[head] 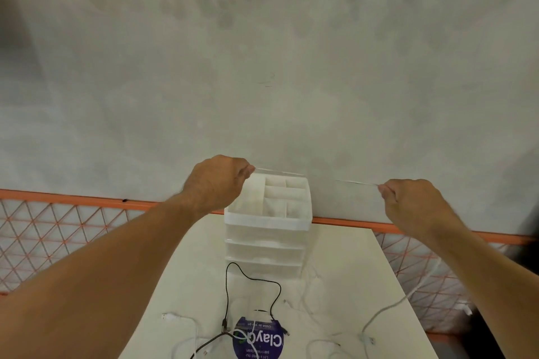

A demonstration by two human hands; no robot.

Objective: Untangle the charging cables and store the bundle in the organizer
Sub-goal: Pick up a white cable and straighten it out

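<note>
Inspection of the head view. My left hand (215,181) and right hand (414,201) are raised above the tabletop (344,256), well apart. A thin white cable (355,182) is stretched taut between them. The fingers (248,172) of the left hand are curled and pinch one end. The right hand pinches the other end the same way. The span passes just over the open top of the white drawer organizer (268,220), which stands at the far edge of the tabletop against the grey wall.

Status, in my judgement: early to middle. One cable looks separated from the rest.

Outstanding items:
- A black cable (227,294) lies looped in front of the organizer, crossing a round purple label (258,339).
- Several white cables lie loose near the front edge, including a thicker one (388,307) trailing off the right side.
- No cable is visible in the organizer's top compartments (285,192).
- Nothing is gathered into a bundle yet.
</note>
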